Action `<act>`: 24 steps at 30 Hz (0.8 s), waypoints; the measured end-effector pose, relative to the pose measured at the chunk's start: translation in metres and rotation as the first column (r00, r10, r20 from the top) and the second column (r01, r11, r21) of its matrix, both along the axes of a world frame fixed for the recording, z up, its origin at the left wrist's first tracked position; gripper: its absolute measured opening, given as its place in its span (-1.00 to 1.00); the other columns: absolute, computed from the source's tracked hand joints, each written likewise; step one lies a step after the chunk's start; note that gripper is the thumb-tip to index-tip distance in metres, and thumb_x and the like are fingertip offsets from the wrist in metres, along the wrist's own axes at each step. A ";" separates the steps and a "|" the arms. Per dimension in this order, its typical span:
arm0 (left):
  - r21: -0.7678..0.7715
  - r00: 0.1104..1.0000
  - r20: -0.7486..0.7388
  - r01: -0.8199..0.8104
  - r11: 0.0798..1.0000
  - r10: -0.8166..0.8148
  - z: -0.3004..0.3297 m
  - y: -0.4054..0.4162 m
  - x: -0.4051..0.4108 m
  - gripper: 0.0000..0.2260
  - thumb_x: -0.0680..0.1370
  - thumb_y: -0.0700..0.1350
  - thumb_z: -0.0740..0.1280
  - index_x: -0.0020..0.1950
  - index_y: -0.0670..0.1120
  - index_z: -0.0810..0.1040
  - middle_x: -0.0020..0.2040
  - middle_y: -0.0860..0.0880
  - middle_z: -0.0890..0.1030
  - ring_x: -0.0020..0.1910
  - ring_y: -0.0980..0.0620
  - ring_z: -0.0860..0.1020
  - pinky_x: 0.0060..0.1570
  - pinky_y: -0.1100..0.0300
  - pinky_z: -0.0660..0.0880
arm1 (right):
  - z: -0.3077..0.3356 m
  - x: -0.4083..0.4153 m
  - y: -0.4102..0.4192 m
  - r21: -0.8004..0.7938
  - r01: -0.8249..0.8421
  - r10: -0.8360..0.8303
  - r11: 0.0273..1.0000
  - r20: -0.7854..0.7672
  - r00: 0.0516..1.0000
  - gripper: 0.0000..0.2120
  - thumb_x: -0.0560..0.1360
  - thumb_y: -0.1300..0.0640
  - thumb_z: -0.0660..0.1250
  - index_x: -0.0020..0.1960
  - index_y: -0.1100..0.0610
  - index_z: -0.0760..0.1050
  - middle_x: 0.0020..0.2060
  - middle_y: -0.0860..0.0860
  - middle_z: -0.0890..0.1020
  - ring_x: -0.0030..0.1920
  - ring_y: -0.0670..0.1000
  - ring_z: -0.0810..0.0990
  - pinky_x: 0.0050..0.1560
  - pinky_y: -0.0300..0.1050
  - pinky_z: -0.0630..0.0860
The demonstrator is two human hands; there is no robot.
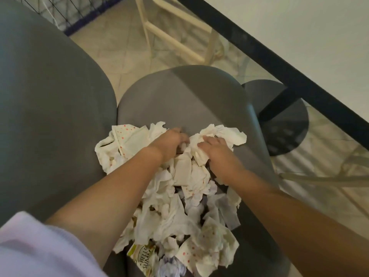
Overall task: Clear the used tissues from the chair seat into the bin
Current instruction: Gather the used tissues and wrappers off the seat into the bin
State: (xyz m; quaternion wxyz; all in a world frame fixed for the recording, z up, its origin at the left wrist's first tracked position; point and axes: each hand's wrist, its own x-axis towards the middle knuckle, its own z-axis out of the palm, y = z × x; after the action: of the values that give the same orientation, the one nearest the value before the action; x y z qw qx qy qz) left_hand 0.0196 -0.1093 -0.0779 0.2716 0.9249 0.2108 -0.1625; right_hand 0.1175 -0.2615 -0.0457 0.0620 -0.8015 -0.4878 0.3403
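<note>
From the head camera, a heap of crumpled white tissues (179, 196) is lying on the grey chair seat (183, 96), spreading from the middle of the seat toward the near edge. The left hand (169, 141) is pressing into the far end of the heap with fingers curled down among the tissues; I cannot tell if they are closing on one. The right hand (215, 152) is clamping a crumpled tissue (221, 132). A printed wrapper (144, 256) is lying at the near end
</note>
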 end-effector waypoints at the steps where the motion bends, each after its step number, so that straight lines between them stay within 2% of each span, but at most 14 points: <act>1: -0.006 0.999 -0.031 0.019 1.000 -0.019 0.003 -0.001 0.000 -0.88 0.47 -0.31 0.28 -0.11 -0.10 0.54 -0.15 -0.06 0.44 -0.17 -0.04 0.41 -0.26 0.25 0.34 | 0.000 0.001 0.002 0.015 0.017 -0.017 1.000 0.005 1.000 -0.52 0.41 0.45 0.15 0.29 0.17 0.38 0.30 0.12 0.40 0.31 0.15 0.30 0.22 0.13 0.42; 3: 0.030 0.999 0.003 -0.032 0.999 0.032 0.005 0.000 -0.001 -0.78 0.47 -0.37 0.26 0.04 -0.18 0.60 -0.02 -0.08 0.47 -0.04 -0.08 0.46 -0.09 0.25 0.39 | 0.001 0.001 0.005 0.067 0.050 -0.050 0.997 0.007 0.999 -0.62 0.38 0.43 0.19 0.16 0.20 0.46 0.10 0.13 0.53 0.13 0.13 0.46 0.09 0.05 0.47; 5: 0.075 0.994 0.054 -0.096 0.993 0.092 0.009 0.003 -0.005 -0.77 0.47 -0.37 0.29 0.08 -0.21 0.60 0.05 -0.17 0.53 0.03 -0.14 0.50 0.01 0.19 0.40 | 0.004 0.000 0.004 0.125 0.083 -0.083 0.989 -0.009 0.997 -0.67 0.38 0.43 0.19 0.10 0.21 0.49 0.00 0.13 0.57 0.02 0.12 0.53 0.01 0.03 0.50; 8: 0.034 0.935 0.270 -0.246 0.969 0.228 0.032 0.002 -0.008 -0.78 0.44 -0.42 0.30 0.01 -0.23 0.62 -0.02 -0.18 0.56 -0.02 -0.12 0.51 -0.08 0.33 0.31 | 0.016 0.001 0.000 0.192 0.120 -0.118 0.974 -0.019 0.993 -0.65 0.37 0.46 0.15 0.08 0.22 0.48 -0.01 0.15 0.58 0.01 0.15 0.52 -0.02 0.06 0.51; 10: -0.058 0.846 0.409 -0.351 0.934 0.343 0.056 0.002 -0.006 -0.81 0.42 -0.42 0.33 -0.05 -0.23 0.63 -0.11 -0.11 0.56 -0.11 -0.05 0.52 -0.17 0.39 0.32 | 0.028 0.002 -0.006 0.216 0.147 -0.147 0.965 -0.016 0.989 -0.65 0.39 0.46 0.13 0.09 0.21 0.48 -0.01 0.14 0.57 0.02 0.14 0.51 -0.02 0.02 0.51; 12: -0.218 0.751 0.401 -0.477 0.851 0.524 0.084 0.000 -0.004 -0.85 0.45 -0.37 0.34 -0.06 -0.19 0.62 -0.14 0.00 0.55 -0.18 0.16 0.51 -0.21 0.54 0.35 | 0.041 0.003 -0.011 0.213 0.164 -0.163 0.963 -0.021 0.986 -0.64 0.42 0.45 0.12 0.13 0.19 0.47 0.04 0.13 0.57 0.05 0.13 0.52 -0.02 -0.07 0.48; 14: -0.386 0.649 0.370 -0.544 0.745 0.665 0.108 -0.002 -0.002 -0.89 0.48 -0.33 0.33 -0.07 -0.16 0.58 -0.18 0.07 0.54 -0.27 0.33 0.50 -0.24 0.55 0.38 | 0.056 0.005 -0.018 0.183 0.166 -0.164 0.969 -0.024 0.986 -0.63 0.45 0.44 0.11 0.19 0.19 0.44 0.12 0.12 0.54 0.09 0.13 0.51 -0.01 -0.10 0.44; 16: -0.480 0.598 0.351 -0.545 0.687 0.721 0.128 -0.010 -0.004 -0.86 0.49 -0.31 0.32 -0.11 -0.07 0.55 -0.20 0.09 0.54 -0.28 0.29 0.50 -0.24 0.44 0.42 | 0.072 0.003 -0.029 0.176 0.172 -0.167 0.969 -0.042 0.985 -0.63 0.47 0.42 0.10 0.22 0.20 0.42 0.16 0.12 0.51 0.11 0.12 0.49 0.00 -0.11 0.42; 18: -0.531 0.563 0.317 -0.561 0.634 0.763 0.133 -0.009 -0.002 -0.78 0.50 -0.29 0.30 -0.16 0.04 0.52 -0.18 0.06 0.53 -0.21 0.11 0.49 -0.22 0.26 0.44 | 0.078 0.002 -0.032 0.211 0.163 -0.157 0.964 -0.045 0.987 -0.63 0.46 0.43 0.10 0.21 0.21 0.42 0.15 0.14 0.53 0.11 0.13 0.49 0.00 -0.09 0.43; 20: -0.548 0.543 0.285 -0.584 0.599 0.790 0.144 -0.022 -0.001 -0.76 0.51 -0.27 0.28 -0.18 0.09 0.50 -0.18 0.04 0.53 -0.18 0.03 0.47 -0.22 0.16 0.43 | 0.088 -0.003 -0.042 0.248 0.181 -0.170 0.952 -0.065 0.983 -0.61 0.45 0.43 0.11 0.21 0.19 0.45 0.12 0.12 0.56 0.08 0.14 0.51 -0.02 -0.07 0.47; 24: -0.552 0.507 0.332 -0.579 0.600 0.795 0.174 -0.045 0.005 -0.81 0.53 -0.22 0.27 -0.16 0.08 0.49 -0.18 0.07 0.54 -0.22 0.10 0.51 -0.24 0.25 0.45 | 0.103 -0.012 -0.059 0.297 0.183 -0.164 0.937 -0.088 0.983 -0.65 0.46 0.42 0.14 0.17 0.20 0.50 0.06 0.15 0.60 0.05 0.15 0.53 -0.04 -0.08 0.47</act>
State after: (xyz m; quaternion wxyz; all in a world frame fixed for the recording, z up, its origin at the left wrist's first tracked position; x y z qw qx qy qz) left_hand 0.0244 -0.1547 0.0964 0.5308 0.6936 0.4452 0.1975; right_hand 0.1055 -0.3204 0.0568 0.2290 -0.8113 -0.4597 0.2793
